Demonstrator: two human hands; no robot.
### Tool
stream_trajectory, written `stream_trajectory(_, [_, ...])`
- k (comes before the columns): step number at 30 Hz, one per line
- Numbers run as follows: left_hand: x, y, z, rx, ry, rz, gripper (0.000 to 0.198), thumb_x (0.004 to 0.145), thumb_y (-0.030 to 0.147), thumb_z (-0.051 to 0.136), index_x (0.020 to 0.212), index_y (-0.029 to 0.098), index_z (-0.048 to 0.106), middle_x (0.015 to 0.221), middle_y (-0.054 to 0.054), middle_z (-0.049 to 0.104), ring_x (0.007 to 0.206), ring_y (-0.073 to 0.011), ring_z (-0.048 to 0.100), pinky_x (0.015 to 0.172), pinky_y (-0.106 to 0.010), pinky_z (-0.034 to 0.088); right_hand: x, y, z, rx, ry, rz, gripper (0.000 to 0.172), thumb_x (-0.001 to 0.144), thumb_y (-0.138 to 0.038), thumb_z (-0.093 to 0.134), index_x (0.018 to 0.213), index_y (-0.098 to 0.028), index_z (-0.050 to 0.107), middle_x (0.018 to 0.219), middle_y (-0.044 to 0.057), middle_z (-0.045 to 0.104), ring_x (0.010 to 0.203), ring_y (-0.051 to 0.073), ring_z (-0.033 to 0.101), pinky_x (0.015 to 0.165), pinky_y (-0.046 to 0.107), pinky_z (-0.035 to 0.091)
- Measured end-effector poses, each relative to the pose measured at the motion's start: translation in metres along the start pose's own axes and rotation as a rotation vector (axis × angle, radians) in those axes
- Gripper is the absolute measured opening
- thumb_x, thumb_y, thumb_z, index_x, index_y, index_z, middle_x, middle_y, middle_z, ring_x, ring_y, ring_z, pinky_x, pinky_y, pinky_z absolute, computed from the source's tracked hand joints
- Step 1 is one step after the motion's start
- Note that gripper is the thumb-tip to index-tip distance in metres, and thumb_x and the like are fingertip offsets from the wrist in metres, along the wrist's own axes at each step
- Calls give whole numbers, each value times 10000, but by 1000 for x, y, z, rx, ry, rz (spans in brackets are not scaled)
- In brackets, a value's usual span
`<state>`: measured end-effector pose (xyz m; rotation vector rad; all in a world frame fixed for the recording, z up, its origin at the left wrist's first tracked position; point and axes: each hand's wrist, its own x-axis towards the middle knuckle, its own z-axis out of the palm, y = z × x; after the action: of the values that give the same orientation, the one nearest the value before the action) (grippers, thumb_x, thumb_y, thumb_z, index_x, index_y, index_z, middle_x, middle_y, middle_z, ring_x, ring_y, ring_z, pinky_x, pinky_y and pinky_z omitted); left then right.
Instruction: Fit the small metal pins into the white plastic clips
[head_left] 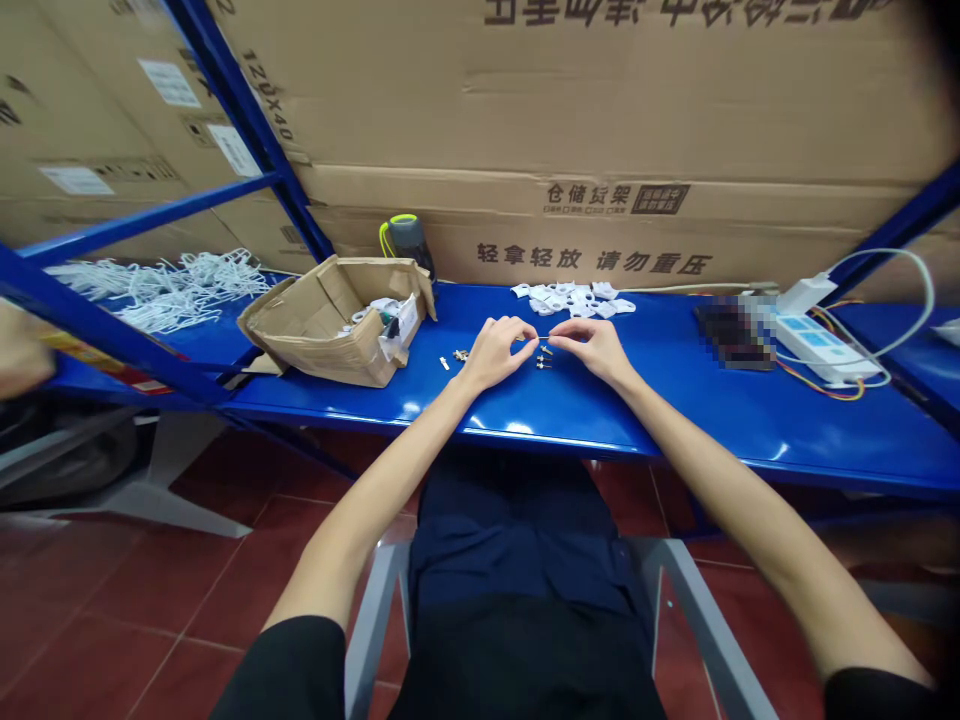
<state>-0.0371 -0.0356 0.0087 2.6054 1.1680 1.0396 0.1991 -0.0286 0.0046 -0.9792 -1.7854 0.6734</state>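
Observation:
My left hand (pixel 499 349) and my right hand (pixel 592 345) rest close together on the blue metal shelf (pixel 675 420), fingers pinched. Between them they hold a thin small part (pixel 541 339), too small to name. A few tiny metal pieces (pixel 543 359) lie on the shelf just under the fingertips, and a few more small metal pieces (pixel 454 357) lie left of my left hand.
An open cardboard box (pixel 337 320) with small parts stands at the left, a dark cup (pixel 407 240) behind it. White plastic pieces (pixel 574 297) lie behind the hands, white hangers (pixel 161 285) far left. A power strip (pixel 817 345) with cables is at the right. Big cartons (pixel 600 130) fill the back.

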Motion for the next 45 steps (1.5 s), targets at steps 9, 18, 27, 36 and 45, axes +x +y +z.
stream_trajectory(9, [0, -3, 3, -56, 12, 9, 176, 1079, 375, 609, 1041, 235, 710, 1061, -13, 771, 932, -204, 657, 949, -394, 412, -2, 0, 2, -15, 37, -47, 324, 820, -552, 868, 827, -233, 805, 836, 39, 781, 716, 200, 618, 699, 376, 498])
stream_trajectory(18, [-1, -1, 3, -86, 39, 23, 179, 1083, 373, 601, 1043, 231, 702, 1048, -7, 764, 923, -193, 653, 951, -388, 410, -3, -3, 2, -64, 66, -101, 322, 829, -556, 861, 813, -243, 786, 821, 30, 760, 697, 193, 583, 683, 374, 469])
stream_trajectory(27, [-1, 1, 1, -64, -22, -10, 214, 1089, 406, 582, 1076, 238, 714, 1092, -29, 765, 946, -210, 648, 980, -400, 414, -5, -9, 2, -180, 89, -139, 433, 844, -686, 810, 804, -259, 752, 781, 33, 737, 719, 218, 600, 726, 396, 507])
stream_trajectory(36, [-1, -1, 1, -69, -25, -1, 221, 1089, 405, 578, 1073, 232, 715, 1096, -35, 767, 943, -212, 647, 975, -399, 413, -4, -9, 2, -234, 77, -241, 435, 892, -697, 761, 801, -273, 727, 808, 53, 743, 767, 248, 641, 793, 424, 538])
stream_trajectory(45, [-2, -1, 1, -106, -9, -12, 213, 1083, 401, 587, 1073, 243, 731, 1080, -27, 765, 961, -211, 652, 983, -394, 430, -4, -6, 2, -256, 67, -254, 401, 906, -668, 760, 812, -279, 736, 819, 61, 738, 788, 259, 651, 802, 433, 548])
